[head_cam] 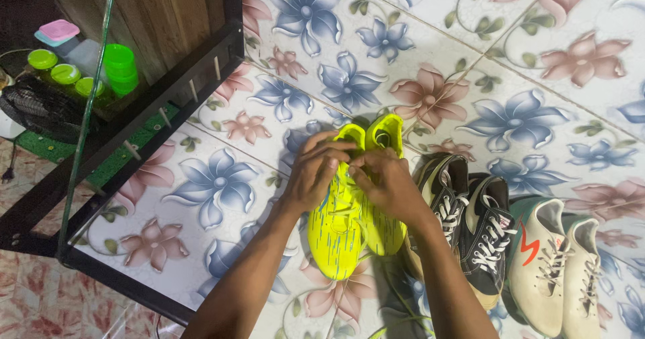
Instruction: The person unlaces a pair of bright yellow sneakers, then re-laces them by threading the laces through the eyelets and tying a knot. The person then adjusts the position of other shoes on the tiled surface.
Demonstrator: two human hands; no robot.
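Observation:
A pair of neon yellow football boots with blue streaks lies side by side on the flowered tile floor. My left hand grips the left boot near its collar, fingers curled over the opening. My right hand rests on the right boot and pinches at the laces between the two boots. Both forearms reach in from the bottom edge of the head view.
To the right stand a black pair of lace-up shoes and a pale pair with an orange mark. A black metal rack with a glass panel holds green cups and lidded jars at upper left.

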